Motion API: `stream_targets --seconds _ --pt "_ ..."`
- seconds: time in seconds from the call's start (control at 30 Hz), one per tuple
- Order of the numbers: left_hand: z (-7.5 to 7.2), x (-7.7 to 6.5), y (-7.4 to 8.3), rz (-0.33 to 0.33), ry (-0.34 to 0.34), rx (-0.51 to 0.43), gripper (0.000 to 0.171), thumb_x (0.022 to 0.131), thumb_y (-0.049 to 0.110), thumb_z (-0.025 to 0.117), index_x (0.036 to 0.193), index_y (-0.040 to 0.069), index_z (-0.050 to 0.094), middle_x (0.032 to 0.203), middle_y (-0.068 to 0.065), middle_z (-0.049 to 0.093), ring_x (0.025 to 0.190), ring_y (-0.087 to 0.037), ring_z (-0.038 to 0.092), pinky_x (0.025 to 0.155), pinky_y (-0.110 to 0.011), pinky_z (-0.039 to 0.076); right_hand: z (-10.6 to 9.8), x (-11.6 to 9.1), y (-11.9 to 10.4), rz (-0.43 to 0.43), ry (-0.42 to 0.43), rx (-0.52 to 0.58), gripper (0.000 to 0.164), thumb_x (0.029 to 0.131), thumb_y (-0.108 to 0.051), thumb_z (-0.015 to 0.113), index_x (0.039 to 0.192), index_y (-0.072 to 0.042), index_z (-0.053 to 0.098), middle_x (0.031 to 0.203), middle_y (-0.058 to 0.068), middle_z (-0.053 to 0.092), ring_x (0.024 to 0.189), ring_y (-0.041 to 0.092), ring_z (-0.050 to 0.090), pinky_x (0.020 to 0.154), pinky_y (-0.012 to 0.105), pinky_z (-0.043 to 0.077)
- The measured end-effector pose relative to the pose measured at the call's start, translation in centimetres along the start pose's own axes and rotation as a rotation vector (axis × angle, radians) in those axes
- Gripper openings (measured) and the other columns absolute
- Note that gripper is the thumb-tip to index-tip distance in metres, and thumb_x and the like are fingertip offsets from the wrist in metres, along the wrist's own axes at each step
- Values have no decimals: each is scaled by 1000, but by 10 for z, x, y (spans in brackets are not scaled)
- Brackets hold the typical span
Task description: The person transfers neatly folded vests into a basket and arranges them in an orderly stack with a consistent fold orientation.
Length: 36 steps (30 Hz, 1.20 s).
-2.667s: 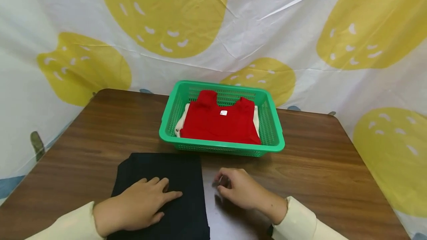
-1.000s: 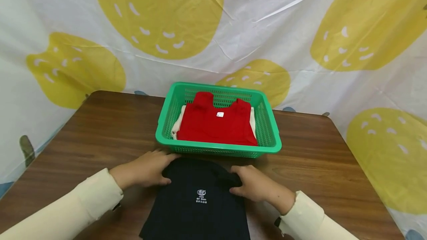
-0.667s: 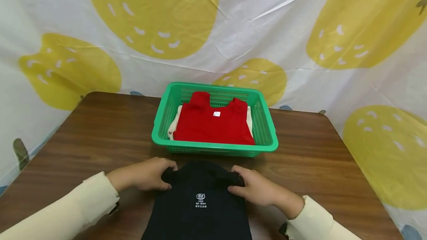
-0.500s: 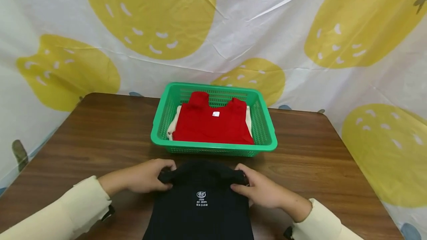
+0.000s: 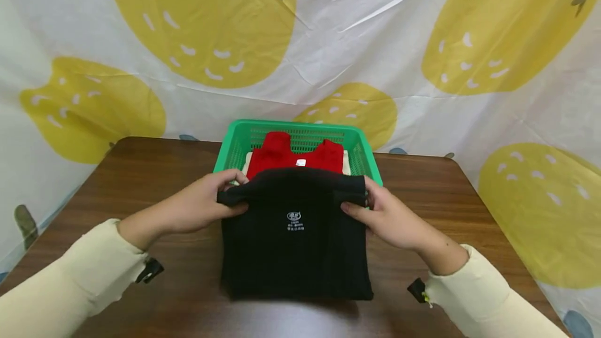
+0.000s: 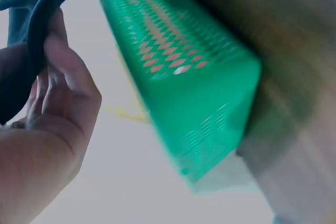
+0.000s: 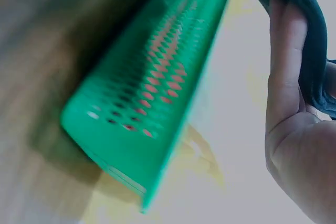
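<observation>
A folded black garment point(image 5: 296, 254) with a small white printed label hangs in the air between my two hands. My left hand point(image 5: 197, 200) pinches its upper left corner, thumb in front and fingers behind. The upper right corner is gripped the same way by my right hand point(image 5: 394, 218). Just behind the cloth stands a green plastic basket point(image 5: 225, 155), its front side hidden in the head view. Inside it lies a red garment point(image 5: 296, 160) over a cream one point(image 5: 346, 163). Both wrist views show the dark cloth bent over the fingers, above the basket's rim.
The basket rests on a brown wooden table point(image 5: 164, 171) near its back edge. A white curtain point(image 5: 338, 30) with yellow fruit prints hangs behind the table and along its sides.
Earlier the black garment lay on the table under my left hand. Both hands then took its far corners, and now it is lifted and moved forward, covering the basket's front from view.
</observation>
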State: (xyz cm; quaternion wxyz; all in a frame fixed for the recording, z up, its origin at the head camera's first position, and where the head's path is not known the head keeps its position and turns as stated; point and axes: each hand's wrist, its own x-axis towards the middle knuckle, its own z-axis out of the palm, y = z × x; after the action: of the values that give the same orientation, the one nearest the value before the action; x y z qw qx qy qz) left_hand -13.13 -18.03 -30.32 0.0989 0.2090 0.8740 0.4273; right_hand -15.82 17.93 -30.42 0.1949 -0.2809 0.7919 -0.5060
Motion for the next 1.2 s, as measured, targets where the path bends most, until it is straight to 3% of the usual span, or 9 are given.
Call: stream_targets --seconds 0.13,0.23,0.43,0.6,0.83,0.93,1.07,1.13,1.2 --pt "-18 18 12 -53 112 64 33 96 19 68 123 9 53 103 -10 72 80 -18 61 76 -35 47 -17 24 -16 35 32 24 45 103 -20 57 144 -18 39 98 14 75 64 23 71 50 44 56" --pt "-29 35 15 -87 169 75 35 98 20 64 128 9 50 113 -15 71 81 -23 60 74 -36 46 -30 45 -22 62 59 -12 45 104 -24 56 145 -21 37 90 11 74 48 21 61 47 44 53" --pt "-41 74 14 -90 195 117 36 99 15 61 130 2 46 129 -23 60 111 -34 62 93 -44 47 -53 78 -22 125 105 -75 44 104 -26 54 145 -22 38 66 -1 64 38 14 40 42 29 35" --pt "-43 98 10 -116 189 177 37 100 11 58 133 0 45 134 -25 54 119 -39 56 98 -50 46 -63 95 -15 193 137 -89 48 104 -24 54 149 -20 36 64 0 63 40 16 47 43 28 34" --pt "-39 124 -7 -167 139 242 39 100 7 50 138 -1 41 129 -27 56 105 -36 58 90 -45 47 -63 113 -5 342 153 -225 77 104 -24 53 161 -9 4 85 16 67 55 18 67 56 34 55" --pt "-37 130 -13 -192 120 265 42 100 6 50 140 0 40 131 -27 55 105 -36 57 89 -44 48 -60 117 -1 378 138 -209 75 105 -20 51 161 -8 3 110 25 67 58 17 70 62 36 60" --pt "-34 133 -18 -241 96 309 48 100 6 51 145 4 37 137 -26 53 109 -37 58 88 -44 49 -54 121 4 406 125 -176 69 106 -16 49 160 -6 7 145 32 47 62 21 73 67 38 61" --pt "-33 133 -19 -259 85 316 51 100 6 51 148 6 34 142 -26 49 114 -38 57 90 -45 49 -52 123 5 413 126 -167 65 106 -15 48 159 -5 11 149 33 40 63 22 73 67 38 62" --pt "-33 133 -21 -264 85 322 54 100 6 51 150 7 32 147 -27 45 116 -37 56 88 -44 48 -51 124 6 421 130 -167 62 106 -14 48 157 -5 14 143 35 44 63 23 73 68 39 62"
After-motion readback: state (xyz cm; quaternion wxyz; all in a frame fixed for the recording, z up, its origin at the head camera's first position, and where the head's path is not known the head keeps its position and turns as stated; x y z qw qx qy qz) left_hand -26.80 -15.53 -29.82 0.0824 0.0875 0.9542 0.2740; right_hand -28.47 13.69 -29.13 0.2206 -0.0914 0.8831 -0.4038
